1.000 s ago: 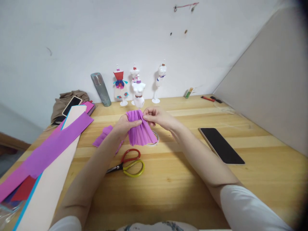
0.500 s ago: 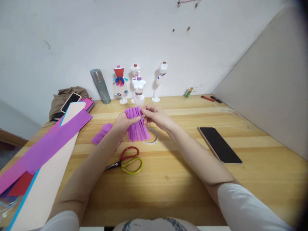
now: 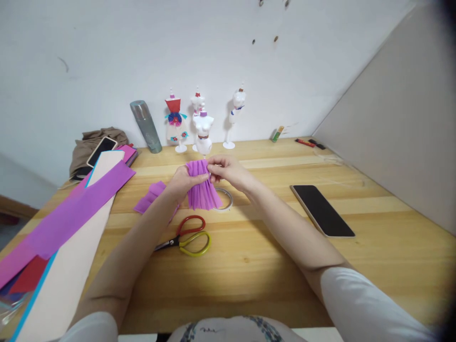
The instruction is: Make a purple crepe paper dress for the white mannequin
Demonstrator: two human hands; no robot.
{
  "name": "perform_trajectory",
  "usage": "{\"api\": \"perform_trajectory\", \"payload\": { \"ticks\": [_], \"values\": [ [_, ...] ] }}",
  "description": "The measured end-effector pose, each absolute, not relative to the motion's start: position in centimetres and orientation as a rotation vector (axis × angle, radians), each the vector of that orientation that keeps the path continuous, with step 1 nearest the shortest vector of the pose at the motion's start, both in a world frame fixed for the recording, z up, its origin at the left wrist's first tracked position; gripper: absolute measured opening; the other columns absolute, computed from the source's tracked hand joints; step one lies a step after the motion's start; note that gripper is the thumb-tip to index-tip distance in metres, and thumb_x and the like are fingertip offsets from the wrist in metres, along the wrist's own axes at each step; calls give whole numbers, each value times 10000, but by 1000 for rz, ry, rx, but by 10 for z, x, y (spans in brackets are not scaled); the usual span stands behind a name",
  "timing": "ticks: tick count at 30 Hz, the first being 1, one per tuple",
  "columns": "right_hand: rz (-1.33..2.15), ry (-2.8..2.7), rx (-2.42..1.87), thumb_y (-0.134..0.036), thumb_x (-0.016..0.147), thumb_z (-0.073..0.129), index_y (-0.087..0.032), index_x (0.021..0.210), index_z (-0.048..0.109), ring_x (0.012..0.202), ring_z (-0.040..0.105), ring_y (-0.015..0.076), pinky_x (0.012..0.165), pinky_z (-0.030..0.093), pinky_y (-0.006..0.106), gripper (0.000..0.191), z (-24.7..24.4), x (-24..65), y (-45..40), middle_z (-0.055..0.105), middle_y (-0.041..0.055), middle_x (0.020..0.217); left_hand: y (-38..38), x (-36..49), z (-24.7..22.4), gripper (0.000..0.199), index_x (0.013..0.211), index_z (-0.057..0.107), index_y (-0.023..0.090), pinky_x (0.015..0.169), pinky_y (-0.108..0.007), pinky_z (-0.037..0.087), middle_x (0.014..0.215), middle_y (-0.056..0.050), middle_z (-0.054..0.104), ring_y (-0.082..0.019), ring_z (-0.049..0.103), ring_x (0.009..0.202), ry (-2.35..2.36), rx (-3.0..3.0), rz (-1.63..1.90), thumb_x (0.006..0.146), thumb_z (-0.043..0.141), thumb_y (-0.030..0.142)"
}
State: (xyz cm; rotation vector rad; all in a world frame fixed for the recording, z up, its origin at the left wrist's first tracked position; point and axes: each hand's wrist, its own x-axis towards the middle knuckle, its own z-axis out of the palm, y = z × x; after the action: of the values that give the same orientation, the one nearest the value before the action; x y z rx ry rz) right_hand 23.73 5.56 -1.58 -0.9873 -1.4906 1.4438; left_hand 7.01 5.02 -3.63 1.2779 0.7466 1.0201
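Observation:
A pleated purple piece [image 3: 202, 192] hangs between my hands above the middle of the table. My left hand [image 3: 185, 180] grips its left side, the thumb lying across the folds. At its upper right edge, the fingers of my right hand [image 3: 223, 170] pinch the material. Behind its lower right corner lies a ring of tape [image 3: 227, 199], partly covered. Another purple piece [image 3: 151, 195] rests on the table, partly hidden by my left forearm. Scissors [image 3: 174, 241] with one red and one yellow handle lie nearer to me, blades pointing left.
Small white mannequins [image 3: 204, 128], one in a red top, stand by the wall beside a grey-green bottle [image 3: 147, 127]. Long purple and cream strips [image 3: 83, 209] cover the left side, near a phone [image 3: 101, 151] on brown cloth. Another phone [image 3: 322, 210] lies right.
The whole view has shifted slightly. My right fingers have drawn closer together at the upper edge of the pleated purple piece, and my left hand keeps its grip.

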Motion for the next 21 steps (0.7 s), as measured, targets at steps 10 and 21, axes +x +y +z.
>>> {"api": "perform_trajectory", "payload": {
  "ticks": [10,21],
  "values": [
    [1553,-1414,-898,-251,694,757,-159,768,662,444,515,58,414,364,161,152,-29,241,65,582,-52,504,53,69,-42,302,869,740,140,809,-339,545,841,-82,761,-198,708,770,734,1310,988,663,856,328],
    [1426,-1486,-934,-397,669,804,-182,845,701,503,520,76,470,396,194,296,-31,235,60,625,-37,616,53,73,-39,275,827,747,150,831,-369,555,795,-58,761,-223,713,787,830,1372,983,603,869,254]
  ]
}}
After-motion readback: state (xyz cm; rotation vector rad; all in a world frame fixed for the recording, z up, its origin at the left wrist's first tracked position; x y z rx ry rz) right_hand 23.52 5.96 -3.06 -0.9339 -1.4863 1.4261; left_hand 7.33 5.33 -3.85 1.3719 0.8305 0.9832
